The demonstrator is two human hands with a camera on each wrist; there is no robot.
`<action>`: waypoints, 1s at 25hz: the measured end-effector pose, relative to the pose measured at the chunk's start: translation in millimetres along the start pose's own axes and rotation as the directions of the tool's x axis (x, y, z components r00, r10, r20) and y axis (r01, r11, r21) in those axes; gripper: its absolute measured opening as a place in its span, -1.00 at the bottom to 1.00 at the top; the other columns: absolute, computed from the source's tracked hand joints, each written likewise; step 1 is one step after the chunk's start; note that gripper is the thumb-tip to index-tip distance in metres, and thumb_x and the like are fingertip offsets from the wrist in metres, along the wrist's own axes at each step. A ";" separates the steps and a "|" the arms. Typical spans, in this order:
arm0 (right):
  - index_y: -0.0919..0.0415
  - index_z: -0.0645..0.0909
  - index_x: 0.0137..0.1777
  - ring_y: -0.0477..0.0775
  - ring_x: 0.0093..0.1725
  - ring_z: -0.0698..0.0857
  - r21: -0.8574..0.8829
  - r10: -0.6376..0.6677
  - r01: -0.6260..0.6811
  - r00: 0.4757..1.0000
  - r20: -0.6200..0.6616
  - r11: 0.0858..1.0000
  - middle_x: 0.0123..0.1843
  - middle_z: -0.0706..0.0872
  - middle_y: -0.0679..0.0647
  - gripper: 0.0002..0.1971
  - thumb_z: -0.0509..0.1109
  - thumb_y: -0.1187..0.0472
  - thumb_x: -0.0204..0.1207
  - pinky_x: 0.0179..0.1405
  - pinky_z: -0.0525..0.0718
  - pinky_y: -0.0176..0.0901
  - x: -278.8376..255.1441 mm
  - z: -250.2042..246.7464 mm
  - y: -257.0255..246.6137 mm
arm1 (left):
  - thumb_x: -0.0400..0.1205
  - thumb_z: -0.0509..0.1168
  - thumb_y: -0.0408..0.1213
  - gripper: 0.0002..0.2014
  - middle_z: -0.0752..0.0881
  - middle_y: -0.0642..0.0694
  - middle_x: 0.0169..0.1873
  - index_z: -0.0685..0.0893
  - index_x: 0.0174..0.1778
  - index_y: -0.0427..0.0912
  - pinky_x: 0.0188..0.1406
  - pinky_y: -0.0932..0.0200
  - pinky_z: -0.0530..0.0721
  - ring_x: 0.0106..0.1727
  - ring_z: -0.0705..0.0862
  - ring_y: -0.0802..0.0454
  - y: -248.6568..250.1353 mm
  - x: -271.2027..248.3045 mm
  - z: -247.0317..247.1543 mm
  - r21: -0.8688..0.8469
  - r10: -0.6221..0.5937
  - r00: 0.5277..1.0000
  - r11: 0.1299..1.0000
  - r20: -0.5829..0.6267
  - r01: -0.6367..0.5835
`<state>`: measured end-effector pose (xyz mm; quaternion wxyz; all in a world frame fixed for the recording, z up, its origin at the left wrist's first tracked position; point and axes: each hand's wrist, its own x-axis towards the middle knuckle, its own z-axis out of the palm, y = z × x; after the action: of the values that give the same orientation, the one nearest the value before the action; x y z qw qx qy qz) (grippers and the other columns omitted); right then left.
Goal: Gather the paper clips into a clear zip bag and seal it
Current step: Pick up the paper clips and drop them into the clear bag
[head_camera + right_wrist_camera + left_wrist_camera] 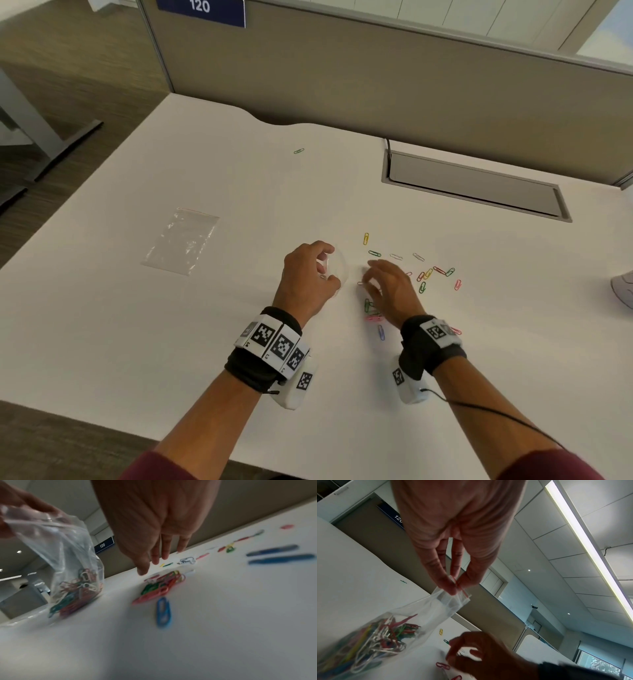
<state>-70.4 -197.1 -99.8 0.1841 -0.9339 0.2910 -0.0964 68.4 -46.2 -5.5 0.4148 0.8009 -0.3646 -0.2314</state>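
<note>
My left hand (325, 265) pinches the red zip edge of a clear zip bag (440, 608) and holds it upright on the white table (239, 178). Several coloured paper clips (385, 635) lie in the bag's bottom (77, 591). Just right of it, my right hand (368, 274) hovers with straight fingers (154, 561) above a small pile of loose clips (161, 586); nothing shows in its grasp. A blue clip (163, 612) lies nearer me. More clips (435, 274) are scattered to the right, and one green clip (299, 151) lies far back.
A second, empty zip bag (181, 240) lies flat on the left of the table. A recessed grey cable tray (476, 185) sits at the back right, before a beige partition (342, 68). A white object (623, 287) shows at the right edge.
</note>
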 end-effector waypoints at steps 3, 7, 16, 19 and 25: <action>0.14 0.45 0.46 0.22 0.61 0.33 -0.143 0.061 -0.036 0.983 0.174 0.989 0.60 0.41 0.17 -0.60 0.25 0.13 0.64 0.60 0.26 0.22 38.2 -5.8 4.6 | 0.39 0.46 -0.43 -0.56 0.67 -0.11 0.05 0.63 0.20 -0.16 -0.18 0.36 0.66 -0.11 0.69 0.02 3.9 -3.1 4.2 -0.024 -0.006 1.000 1.000 -0.002 0.006; 0.07 0.10 0.64 0.18 0.68 0.14 -0.269 0.153 -0.055 0.920 0.360 0.961 0.72 0.10 0.08 -0.40 0.10 -0.12 0.66 0.64 0.16 0.21 61.7 -7.3 13.5 | 0.39 0.45 -0.45 -0.57 0.68 -0.10 0.05 0.63 0.19 -0.18 -0.12 0.23 0.72 -0.10 0.70 -0.01 5.1 -6.0 6.2 -0.028 -0.023 1.000 0.999 0.001 0.023; 0.11 0.36 0.54 0.30 0.62 0.27 -0.193 0.305 -0.294 0.952 0.028 0.936 0.62 0.36 0.21 -0.37 0.17 -0.24 0.57 0.58 0.27 0.24 -16.1 -36.2 71.2 | 0.40 0.46 -0.40 -0.60 0.70 -0.10 0.00 0.64 0.17 -0.21 -0.06 0.22 0.68 -0.11 0.71 -0.02 9.2 -3.9 11.5 -0.040 0.023 1.000 0.999 0.009 -0.023; -0.01 0.03 0.66 0.31 0.69 0.03 -0.099 0.463 -0.453 0.872 0.157 0.886 0.72 0.05 0.18 -0.15 0.19 -0.38 0.47 0.61 0.09 0.35 -13.2 -43.4 95.1 | 0.40 0.47 -0.38 -0.61 0.70 -0.09 -0.01 0.64 0.16 -0.20 -0.05 0.19 0.69 -0.11 0.71 -0.02 12.5 -4.9 17.5 -0.044 0.042 0.999 0.998 0.024 -0.041; 0.07 -0.02 0.67 0.17 0.71 -0.08 -0.035 0.296 -0.298 0.917 0.265 0.954 0.74 -0.05 0.12 -0.11 0.17 -0.38 0.48 0.65 -0.04 0.19 -8.8 -15.7 53.2 | 0.41 0.43 -0.41 -0.62 0.68 -0.07 -0.03 0.67 0.14 -0.07 -0.20 0.38 0.63 -0.17 0.66 0.07 13.4 -5.0 24.4 -0.022 0.064 0.996 0.998 0.057 -0.063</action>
<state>-109.1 -237.1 -107.4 0.2370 -0.8828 0.4014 0.0588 43.6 -59.6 -7.4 0.4194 0.7776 -0.3993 -0.2449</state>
